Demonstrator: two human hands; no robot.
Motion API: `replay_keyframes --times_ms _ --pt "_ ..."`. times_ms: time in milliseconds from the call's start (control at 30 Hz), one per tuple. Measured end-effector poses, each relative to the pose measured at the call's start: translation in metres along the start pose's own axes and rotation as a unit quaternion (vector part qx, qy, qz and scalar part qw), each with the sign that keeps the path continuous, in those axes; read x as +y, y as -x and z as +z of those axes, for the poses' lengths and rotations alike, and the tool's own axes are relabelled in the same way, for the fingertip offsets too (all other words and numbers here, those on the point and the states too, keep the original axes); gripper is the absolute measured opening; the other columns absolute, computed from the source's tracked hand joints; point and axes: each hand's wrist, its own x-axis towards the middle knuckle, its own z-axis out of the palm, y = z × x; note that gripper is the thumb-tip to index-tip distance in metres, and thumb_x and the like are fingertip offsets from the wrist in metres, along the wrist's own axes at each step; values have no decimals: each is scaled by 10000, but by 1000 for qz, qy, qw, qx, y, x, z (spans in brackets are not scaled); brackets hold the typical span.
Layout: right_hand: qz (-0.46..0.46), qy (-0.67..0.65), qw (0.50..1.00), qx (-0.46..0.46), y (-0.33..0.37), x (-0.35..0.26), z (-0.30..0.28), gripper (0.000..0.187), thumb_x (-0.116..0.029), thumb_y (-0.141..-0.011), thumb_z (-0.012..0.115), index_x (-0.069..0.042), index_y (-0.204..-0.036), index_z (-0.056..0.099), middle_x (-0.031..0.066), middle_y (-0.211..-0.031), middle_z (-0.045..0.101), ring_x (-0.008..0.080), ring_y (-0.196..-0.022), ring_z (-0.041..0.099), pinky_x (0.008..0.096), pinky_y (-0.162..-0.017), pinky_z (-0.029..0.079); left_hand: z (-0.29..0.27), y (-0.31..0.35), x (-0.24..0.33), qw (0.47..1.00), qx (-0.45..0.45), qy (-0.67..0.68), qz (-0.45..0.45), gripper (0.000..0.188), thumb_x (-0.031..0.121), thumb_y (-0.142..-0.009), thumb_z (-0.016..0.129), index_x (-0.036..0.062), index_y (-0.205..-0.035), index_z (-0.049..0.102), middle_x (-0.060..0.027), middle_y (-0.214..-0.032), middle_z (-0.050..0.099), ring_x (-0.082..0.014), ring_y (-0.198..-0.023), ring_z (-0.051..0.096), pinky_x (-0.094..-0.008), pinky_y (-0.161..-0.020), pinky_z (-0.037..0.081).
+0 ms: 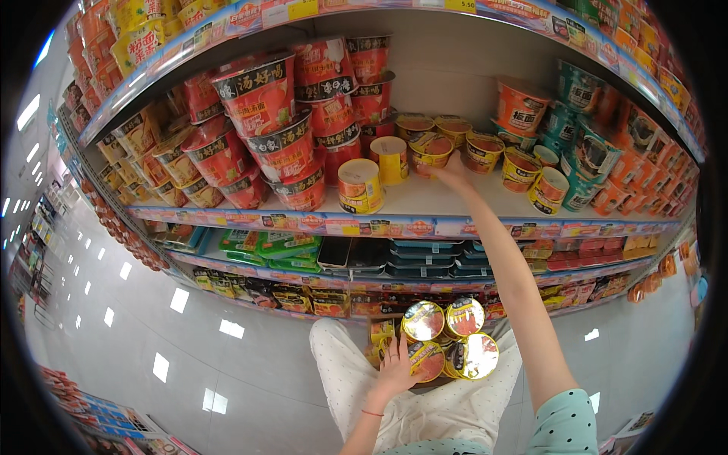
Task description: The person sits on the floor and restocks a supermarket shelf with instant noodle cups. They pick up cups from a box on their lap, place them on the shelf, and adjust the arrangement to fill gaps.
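Observation:
My right arm reaches up to the shelf [318, 209]. There my right hand [455, 176] is closed around the near right side of a yellow instant noodle cup [431, 145] with a dark printed lid, which stands upright. Lower down, my left hand [395, 371] lies with fingers stretched out against a group of yellow noodle cups [427, 361] at my lap, their shiny lids facing up. What supports this group is mostly hidden. More yellow cups [482, 152] stand beside my right hand, and two yellow cups [361, 187] with pale ends up are to its left.
Stacked red noodle tubs [284, 148] fill the shelf's left part. Orange tubs [521, 106] and teal tubs [594, 155] stand at the right. Flat green packs [287, 245] and dark trays [425, 259] lie on the shelf below. Another shelf edge [250, 19] juts out overhead.

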Motion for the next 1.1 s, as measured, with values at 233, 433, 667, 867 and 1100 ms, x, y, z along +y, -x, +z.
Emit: replay_keyframes --times_ms 233,433,667,867,1100 --pt "-98 -31 995 14 -34 43 6 1052 -404 -598 906 59 -1334 313 199 -1329 538 288 -1240 533 345 -1038 421 -2 -5 0 1000 12 -2 23 1149 498 -795 725 -10 -1521 -6 -363 -1515 134 -561 -1394 158 -546 -1144 223" --pt "-58 4 998 -12 -17 22 12 997 -359 -685 869 25 -1387 276 190 -1373 503 281 -1277 503 349 -1070 406 3 -6 -1 998 27 11 50 1149 485 -789 743 -7 -1524 9 -346 -1515 139 -558 -1392 159 -549 -1139 227" --pt "-74 29 997 -10 -11 16 10 1049 -485 -652 857 58 -1370 319 222 -1331 529 318 -1254 519 363 -1032 424 11 -7 13 995 32 -25 86 1264 467 -699 825 17 -1536 -9 -328 -1493 182 -539 -1362 219 -563 -1119 250" --pt "-50 158 984 -61 15 -26 -5 1045 -474 -665 845 75 -1389 329 261 -1424 424 346 -1340 423 388 -1093 365 18 -1 14 996 41 -53 64 1335 415 -619 884 15 -1536 0 -321 -1484 196 -500 -1370 236 -570 -1103 275" --pt "-143 78 986 -45 87 -30 -62 881 -287 -789 785 37 -1453 305 219 -1480 383 321 -1386 378 408 -1138 325 35 -5 17 987 108 -81 85 1322 277 -583 915 -14 -1523 32 -299 -1444 264 -467 -1337 297 -516 -1120 288"
